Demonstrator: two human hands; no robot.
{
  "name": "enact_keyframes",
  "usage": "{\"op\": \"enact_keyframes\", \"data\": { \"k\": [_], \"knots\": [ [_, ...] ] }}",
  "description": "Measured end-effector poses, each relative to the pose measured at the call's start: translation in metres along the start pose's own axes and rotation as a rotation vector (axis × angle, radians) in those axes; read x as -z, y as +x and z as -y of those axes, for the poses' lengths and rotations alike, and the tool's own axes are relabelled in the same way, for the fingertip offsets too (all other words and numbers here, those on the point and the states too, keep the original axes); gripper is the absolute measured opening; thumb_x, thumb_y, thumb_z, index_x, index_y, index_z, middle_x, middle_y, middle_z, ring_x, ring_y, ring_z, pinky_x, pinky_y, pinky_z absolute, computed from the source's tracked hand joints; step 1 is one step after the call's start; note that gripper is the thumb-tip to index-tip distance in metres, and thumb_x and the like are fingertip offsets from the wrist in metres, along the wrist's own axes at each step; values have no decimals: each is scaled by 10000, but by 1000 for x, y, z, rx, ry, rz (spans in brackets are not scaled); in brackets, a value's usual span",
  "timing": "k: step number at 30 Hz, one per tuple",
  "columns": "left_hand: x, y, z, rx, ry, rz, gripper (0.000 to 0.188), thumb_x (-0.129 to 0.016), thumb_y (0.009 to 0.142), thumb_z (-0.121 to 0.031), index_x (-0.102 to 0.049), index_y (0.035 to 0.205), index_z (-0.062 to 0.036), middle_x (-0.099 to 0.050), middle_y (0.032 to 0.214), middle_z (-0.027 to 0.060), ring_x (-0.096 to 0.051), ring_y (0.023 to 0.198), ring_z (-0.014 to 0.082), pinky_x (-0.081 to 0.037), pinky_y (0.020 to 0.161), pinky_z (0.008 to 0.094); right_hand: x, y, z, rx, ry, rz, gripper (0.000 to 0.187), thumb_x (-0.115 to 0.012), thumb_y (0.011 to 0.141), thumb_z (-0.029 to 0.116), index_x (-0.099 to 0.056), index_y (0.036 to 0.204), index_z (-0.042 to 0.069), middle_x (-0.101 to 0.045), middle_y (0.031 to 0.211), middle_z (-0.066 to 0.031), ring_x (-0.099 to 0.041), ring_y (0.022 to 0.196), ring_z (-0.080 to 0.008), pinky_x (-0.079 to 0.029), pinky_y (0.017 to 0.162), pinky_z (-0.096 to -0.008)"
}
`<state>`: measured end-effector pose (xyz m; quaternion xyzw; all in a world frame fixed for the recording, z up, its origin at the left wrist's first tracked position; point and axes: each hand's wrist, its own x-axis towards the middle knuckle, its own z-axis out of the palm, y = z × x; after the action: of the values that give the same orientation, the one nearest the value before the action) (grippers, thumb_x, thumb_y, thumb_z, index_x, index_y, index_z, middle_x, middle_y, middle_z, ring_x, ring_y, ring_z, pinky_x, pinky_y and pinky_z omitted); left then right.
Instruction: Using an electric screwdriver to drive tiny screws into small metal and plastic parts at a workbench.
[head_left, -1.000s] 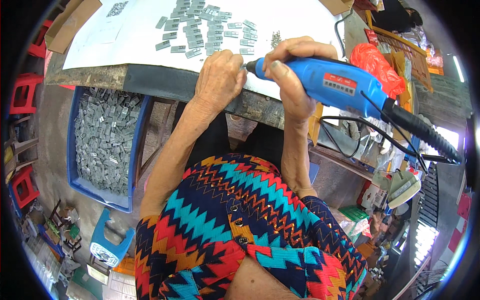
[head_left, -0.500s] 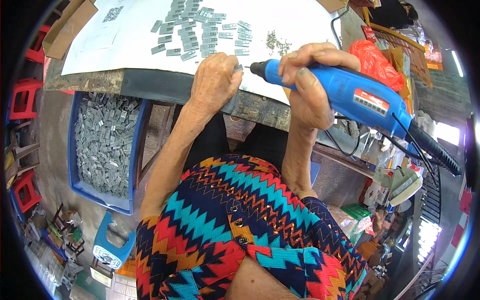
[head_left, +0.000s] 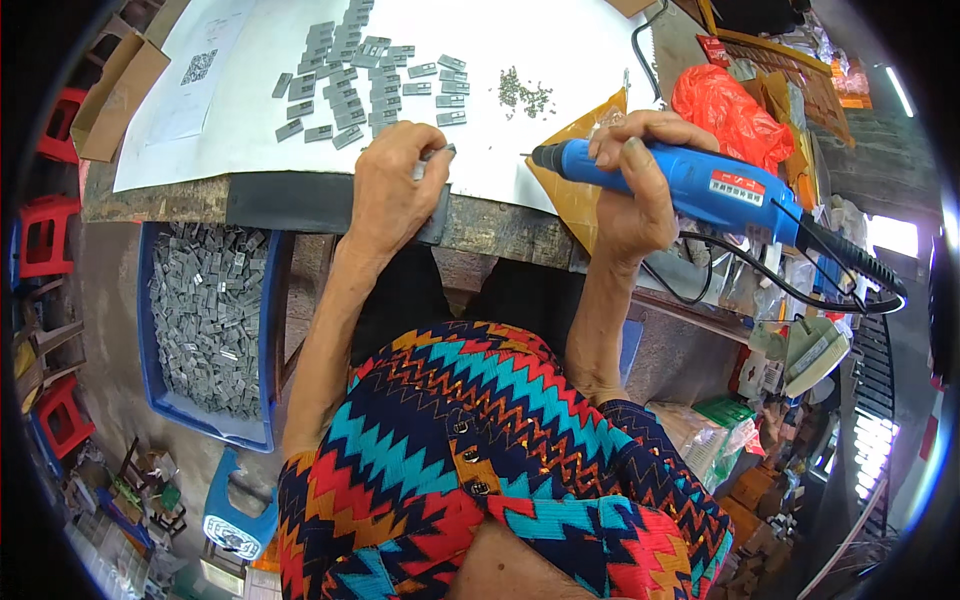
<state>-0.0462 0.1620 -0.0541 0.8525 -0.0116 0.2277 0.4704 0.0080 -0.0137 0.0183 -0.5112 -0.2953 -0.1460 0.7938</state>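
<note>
In the head view I see the left hand [head_left: 393, 182] pinching a grey block [head_left: 420, 169], the right hand [head_left: 640, 190] wrapped around a blue electric screwdriver [head_left: 697, 183], its bit [head_left: 526, 154] apart, right of that pinch. I'd brace the block, bit square.

Had a bunch of red plastic stools [head_left: 47, 238] lined up down the left edge, plus an open cardboard box [head_left: 122, 98] upper left, right by a printed sheet [head_left: 180, 122] with a square code on it. A blue stool [head_left: 236, 503] with a pale patterned patch sat lower left. Over on the upper right, a crumpled red plastic bag [head_left: 732, 110] was bunched up near some wooden framing [head_left: 785, 65].
</note>
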Motion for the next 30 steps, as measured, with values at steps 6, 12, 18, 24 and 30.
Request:
{"op": "enact_keyframes", "data": {
  "k": [6, 12, 18, 24, 30],
  "knots": [
    [34, -18, -11, 58, -25, -153, 66, -613, 735, 3, -569, 783, -3, -554, 714, 85, -534, 623, 181, -430, 566, 279, 7, 12, -15, 34, -55, -48, 252, -532, 728, -47, -502, 974, -1, -563, 793, -157, -553, 608, -174, -470, 628, -359],
    [108, -72, 3, 304, 195, -300, 51, -603, 789, -12, -598, 839, -21, -563, 761, -1, -475, 646, 76, -388, 575, 215, 6, 22, -32, 63, -42, -50, 255, -538, 741, -48, -508, 990, -1, -570, 771, -136, -562, 607, -174, -478, 627, -356],
    [156, -128, 62, 479, 331, -395, 55, -607, 819, -59, -601, 862, -24, -502, 711, -29, -413, 642, 68, -361, 572, 204, -2, 29, -40, 93, -74, -119, 256, -591, 690, -43, -527, 934, 0, -581, 699, -110, -576, 545, -161, -502, 576, -343],
    [181, -166, 111, 622, 345, -425, 98, -607, 826, -84, -607, 882, -3, -505, 712, -23, -407, 643, 59, -367, 575, 198, 4, 28, -46, 88, -124, -115, 247, -605, 685, -28, -540, 920, 8, -581, 690, -105, -580, 551, -162, -508, 587, -346],
    [184, -168, 118, 555, 670, -444, 156, -576, 832, -70, -621, 963, 2, -601, 809, 45, -515, 686, 125, -433, 624, 256, 4, 21, -36, 43, -68, -131, 236, -591, 705, -36, -536, 933, -13, -575, 715, -115, -574, 587, -161, -493, 608, -344]
  ]
}}
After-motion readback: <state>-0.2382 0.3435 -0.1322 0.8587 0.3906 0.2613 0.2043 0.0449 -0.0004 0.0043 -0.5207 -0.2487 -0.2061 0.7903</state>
